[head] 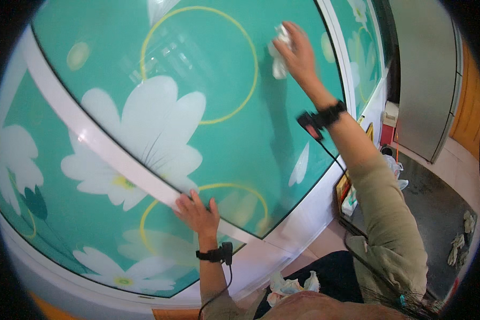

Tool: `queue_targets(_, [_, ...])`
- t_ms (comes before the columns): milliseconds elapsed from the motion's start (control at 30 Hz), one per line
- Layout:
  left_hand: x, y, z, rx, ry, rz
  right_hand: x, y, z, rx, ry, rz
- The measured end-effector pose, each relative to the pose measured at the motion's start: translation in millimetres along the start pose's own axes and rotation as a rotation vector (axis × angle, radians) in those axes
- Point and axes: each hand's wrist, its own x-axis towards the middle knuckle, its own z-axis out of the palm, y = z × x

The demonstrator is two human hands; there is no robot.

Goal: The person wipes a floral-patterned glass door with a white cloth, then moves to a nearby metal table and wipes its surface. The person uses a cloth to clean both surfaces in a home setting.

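Note:
My right hand grips a crumpled white tissue or cloth against a glossy green panel printed with white flowers and yellow rings. Its shadow falls down the panel beneath the wrist. Lower down, my left hand rests with fingers spread on the white frame bar that runs slantwise between two of the panels. That hand holds nothing. Both wrists wear black straps with small devices and cables.
A dark tabletop at right carries a plastic bag, a tissue pack and crumpled, greyish wads. Behind it stands a grey metal-looking door. More crumpled white material lies near my lap.

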Motion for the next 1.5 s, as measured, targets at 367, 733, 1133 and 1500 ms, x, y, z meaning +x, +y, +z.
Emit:
queue_targets(367, [-3.6, 4.5, 0.1, 0.052, -0.014, -0.018, -109.9, -50.9, 16.5, 0.156, -0.333, -0.559])
queue_targets(733, [1.4, 10.5, 0.4, 0.128, 0.022, 0.022, -33.7, 142.3, -5.6, -0.102, 0.022, -0.073])
queue_targets(1133, [-5.4, 8.4, 7.9, 0.099, 0.032, 0.007, -91.7, 295.4, -108.4, -0.396, -0.042, 0.157])
queue_targets(1500, [-0.2, 10.5, 7.2, 0.146, 0.047, 0.061, -317.0, 287.7, -141.8, -0.643, -0.167, 0.777])
